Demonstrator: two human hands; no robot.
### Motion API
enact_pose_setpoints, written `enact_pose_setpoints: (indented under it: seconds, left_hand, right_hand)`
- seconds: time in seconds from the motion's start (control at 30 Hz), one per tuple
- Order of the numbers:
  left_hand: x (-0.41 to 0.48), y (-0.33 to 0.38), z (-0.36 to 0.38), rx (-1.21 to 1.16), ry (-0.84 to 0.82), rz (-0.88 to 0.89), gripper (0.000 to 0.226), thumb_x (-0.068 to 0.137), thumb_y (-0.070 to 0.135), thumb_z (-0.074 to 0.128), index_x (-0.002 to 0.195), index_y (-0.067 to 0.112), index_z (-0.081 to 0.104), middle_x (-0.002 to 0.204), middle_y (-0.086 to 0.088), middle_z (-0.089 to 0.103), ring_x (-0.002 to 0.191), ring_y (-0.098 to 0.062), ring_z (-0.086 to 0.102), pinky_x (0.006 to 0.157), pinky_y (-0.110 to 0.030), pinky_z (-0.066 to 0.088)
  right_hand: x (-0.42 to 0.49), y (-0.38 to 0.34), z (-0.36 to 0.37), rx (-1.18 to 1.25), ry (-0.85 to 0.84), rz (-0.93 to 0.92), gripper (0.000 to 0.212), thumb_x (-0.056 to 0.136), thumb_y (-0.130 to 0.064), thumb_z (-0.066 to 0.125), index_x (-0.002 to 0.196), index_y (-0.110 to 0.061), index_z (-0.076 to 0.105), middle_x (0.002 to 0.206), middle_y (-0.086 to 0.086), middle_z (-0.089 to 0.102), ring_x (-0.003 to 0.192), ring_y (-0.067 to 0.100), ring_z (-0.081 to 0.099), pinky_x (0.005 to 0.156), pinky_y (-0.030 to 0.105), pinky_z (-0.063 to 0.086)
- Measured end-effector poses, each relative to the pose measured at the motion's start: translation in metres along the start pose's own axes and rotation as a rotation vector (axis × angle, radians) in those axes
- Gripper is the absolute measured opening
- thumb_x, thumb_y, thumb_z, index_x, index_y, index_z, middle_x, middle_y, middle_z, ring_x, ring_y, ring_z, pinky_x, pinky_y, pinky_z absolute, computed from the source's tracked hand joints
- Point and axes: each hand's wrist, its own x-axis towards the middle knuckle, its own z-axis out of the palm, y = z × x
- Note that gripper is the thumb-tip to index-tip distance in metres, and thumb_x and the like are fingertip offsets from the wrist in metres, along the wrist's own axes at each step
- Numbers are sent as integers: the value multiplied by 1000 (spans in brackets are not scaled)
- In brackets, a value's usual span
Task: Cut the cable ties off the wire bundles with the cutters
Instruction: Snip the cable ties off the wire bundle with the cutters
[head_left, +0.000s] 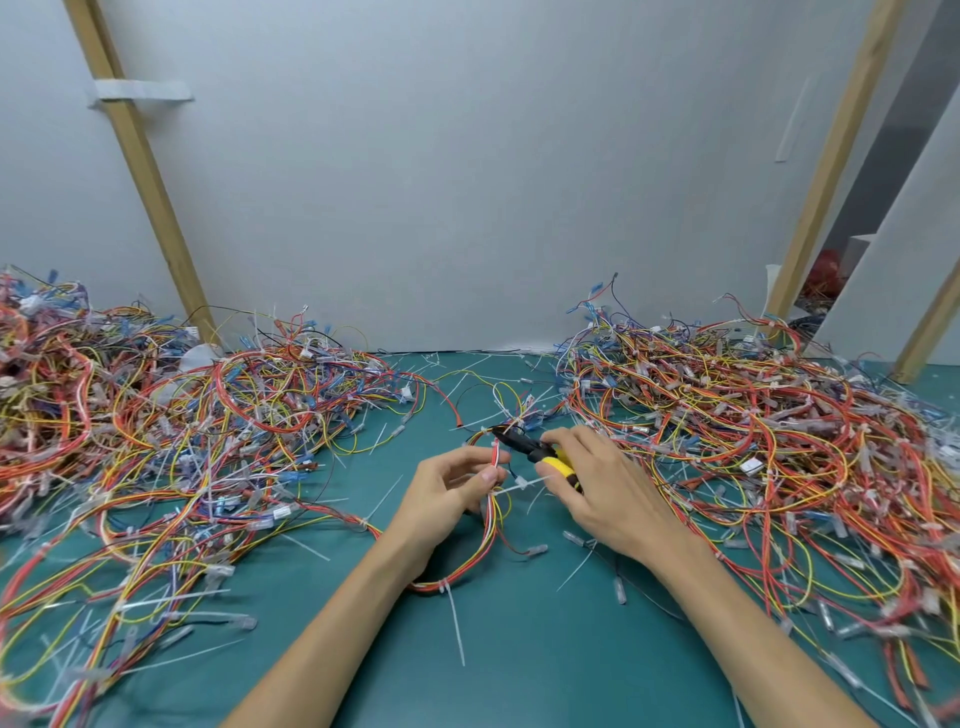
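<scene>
— Yellow plastic handles, black steel nose: the cutters (545, 454) sit in the right hand (608, 488), fingers curled round the handles. The nose lies against the far end of the bundle (491, 525), mid-tabletop.

— The other hand?

— The left hand (452, 488) pinches the bundle between thumb and fingertips, above the tabletop (519, 649), which is a matte teal mat.

— Step in hand?

— Judged: lining the blades up on a tie. Whether they are round one, I cannot tell, because the nose is blurred among the wires.

— Ties on this bundle?

— One white tie (519, 488) sits between the two hands, its tail sticking out sideways toward the right thumb. A lower tie (445, 587) clasps the loop nearer the near edge, its long tail trailing that way.

— What does the next move call for?

— In my judgement, the blade tip goes under the strap only, clear of the insulation, with the wires held taut by the left hand. The strap is thin, stiff nylon. The wires are slim, soft-jacketed, red, yellow, orange and white, and likely to nick easily.

— Remainder?

— Two large tangles: the left pile (156, 441) along the left edge and the right pile (753, 441) along the right edge, both reaching the far edge. Which one is finished, I cannot tell.
</scene>
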Motion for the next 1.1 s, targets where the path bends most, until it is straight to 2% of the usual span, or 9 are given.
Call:
enact_pose_setpoints:
  seconds: [0.07, 0.13, 0.23, 0.3, 0.63, 0.8, 0.97, 1.1]
  left_hand:
    - [0, -1, 0, 4, 1, -5, 18, 95, 6, 59, 103, 16, 71, 83, 4, 70, 76, -7, 60, 64, -17, 46]
    - [0, -1, -1, 11, 1, -7, 18, 95, 6, 59, 105, 15, 71, 85, 3, 70, 77, -8, 60, 63, -16, 46]
    - [0, -1, 1, 29, -15, -6, 17, 95, 7, 59, 107, 13, 70, 88, -1, 71, 80, -7, 62, 63, -14, 46]
    - [-1, -1, 1, 43, -28, -7, 17, 95, 7, 59, 107, 12, 70, 91, -3, 71, 81, -6, 62, 63, -14, 46]
    - [0, -1, 1, 41, -43, -15, 17, 94, 8, 60, 109, 11, 70, 85, 2, 71, 77, -6, 60, 62, -14, 44]
    - [0, -1, 0, 52, -41, -16, 16, 94, 9, 61, 106, 15, 70, 86, 1, 70, 71, -4, 58, 63, -14, 44]
    - [0, -1, 0, 47, -47, -21, 18, 95, 9, 60, 110, 10, 69, 85, 1, 69, 68, -8, 56, 61, -14, 44]
    - [0, -2, -1, 46, -47, -22, 18, 94, 10, 61, 110, 11, 70, 84, 2, 70, 67, -8, 55, 61, -14, 44]
  right_hand:
    - [0, 0, 0, 33, -8, 22, 37, 98, -55, 36, 121, -30, 48, 106, -8, 48, 91, 14, 53, 74, 35, 46]
    - [-1, -2, 2, 54, -6, 44, 35, 97, -57, 36, 112, -30, 51, 97, -7, 55, 83, 16, 55, 70, 36, 46]
    - [-1, 0, 5, 11, 21, 83, 44, 93, -65, 36, 80, -26, 49, 73, -7, 55, 69, 18, 53, 62, 37, 42]
    - [-1, 3, 5, -38, 36, 109, 52, 91, -70, 35, 69, -24, 42, 64, -7, 49, 64, 18, 49, 57, 36, 38]
    - [0, 4, 11, -96, 73, 108, 55, 91, -70, 32, 70, -22, 45, 57, -8, 46, 58, 19, 48, 52, 32, 31]
    - [0, 2, 9, -109, 58, 125, 55, 92, -69, 33, 72, -21, 48, 59, -6, 49, 60, 21, 52, 54, 33, 36]
    - [1, 0, 9, -98, 54, 153, 54, 91, -69, 36, 68, -21, 42, 58, -6, 46, 60, 24, 46, 54, 33, 33]
    - [0, 1, 10, -84, 62, 152, 53, 92, -69, 36, 69, -21, 43, 58, -7, 49, 59, 22, 49, 53, 33, 35]
